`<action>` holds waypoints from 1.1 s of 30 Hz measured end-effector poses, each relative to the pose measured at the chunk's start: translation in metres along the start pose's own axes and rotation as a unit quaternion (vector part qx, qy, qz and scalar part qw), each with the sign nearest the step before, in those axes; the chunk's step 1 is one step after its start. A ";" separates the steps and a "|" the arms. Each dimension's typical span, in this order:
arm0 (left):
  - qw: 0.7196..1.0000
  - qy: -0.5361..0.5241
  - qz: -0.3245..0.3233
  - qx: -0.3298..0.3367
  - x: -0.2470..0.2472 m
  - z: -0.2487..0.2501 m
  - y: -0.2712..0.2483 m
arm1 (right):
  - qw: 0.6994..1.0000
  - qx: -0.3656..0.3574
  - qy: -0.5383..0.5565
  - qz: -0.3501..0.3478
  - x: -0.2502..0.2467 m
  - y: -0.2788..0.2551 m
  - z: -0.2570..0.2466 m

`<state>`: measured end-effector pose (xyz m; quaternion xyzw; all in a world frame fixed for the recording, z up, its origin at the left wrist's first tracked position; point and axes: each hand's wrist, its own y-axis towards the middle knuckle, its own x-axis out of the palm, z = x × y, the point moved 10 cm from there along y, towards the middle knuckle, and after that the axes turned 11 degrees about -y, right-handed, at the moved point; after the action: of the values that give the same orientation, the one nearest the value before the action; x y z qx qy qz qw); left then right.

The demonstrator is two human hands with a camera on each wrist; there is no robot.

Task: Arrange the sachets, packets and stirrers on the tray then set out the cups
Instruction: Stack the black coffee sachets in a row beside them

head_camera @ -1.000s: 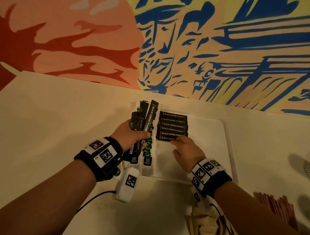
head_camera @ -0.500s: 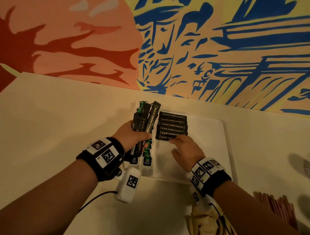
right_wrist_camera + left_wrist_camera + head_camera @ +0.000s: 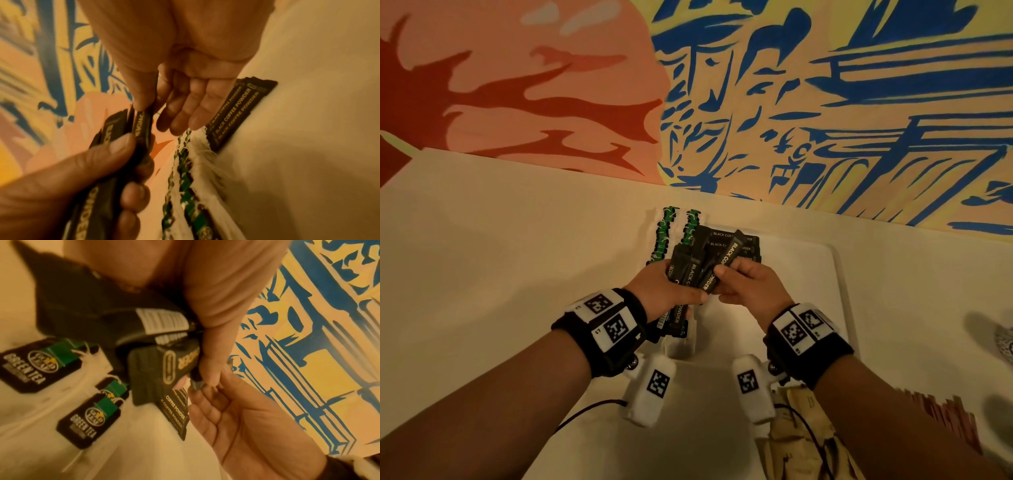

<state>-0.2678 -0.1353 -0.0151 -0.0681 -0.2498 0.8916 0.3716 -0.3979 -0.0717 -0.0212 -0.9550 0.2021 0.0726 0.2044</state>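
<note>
Above the white tray [image 3: 835, 291], the left hand [image 3: 661, 291] clutches a bundle of black sachets [image 3: 685, 274] reading "BLACK COFFEE POWDER" (tray tags [image 3: 26, 368] read "GREEN TEA") while the right hand [image 3: 750, 291] pinches one sachet [image 3: 722, 270] from it.

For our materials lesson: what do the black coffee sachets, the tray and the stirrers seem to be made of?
Black coffee sachets: probably matte plastic or foil film, with crimped ends and printed lettering. Tray: likely smooth white plastic, judging by its rounded raised rim. Stirrers: thin brownish sticks, possibly wood; too dim to be sure.
</note>
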 end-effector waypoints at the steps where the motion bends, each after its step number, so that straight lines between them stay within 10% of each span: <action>1: 1.000 -0.005 0.007 0.000 -0.003 0.000 0.000 | 1.000 0.014 0.023 0.011 -0.005 0.000 0.005; 5: 0.999 -0.015 0.042 -0.024 -0.022 -0.007 0.000 | 0.992 0.025 -0.106 0.057 -0.032 0.006 0.026; 9: 0.998 -0.021 0.044 -0.037 -0.029 -0.008 0.000 | 0.907 -0.018 -0.419 0.040 -0.043 0.008 0.030; 19: 0.997 0.001 0.076 -0.018 -0.038 -0.005 0.005 | 0.826 -0.059 -0.560 -0.001 -0.023 0.013 0.030; 33: 0.996 0.017 0.082 -0.014 -0.039 -0.008 0.007 | 0.808 -0.117 -0.578 -0.007 -0.005 -0.005 0.032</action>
<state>-0.2420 -0.1638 -0.0279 -0.1092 -0.2495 0.9142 0.3002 -0.4025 -0.0520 -0.0474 -0.7548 0.0298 0.6327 0.1707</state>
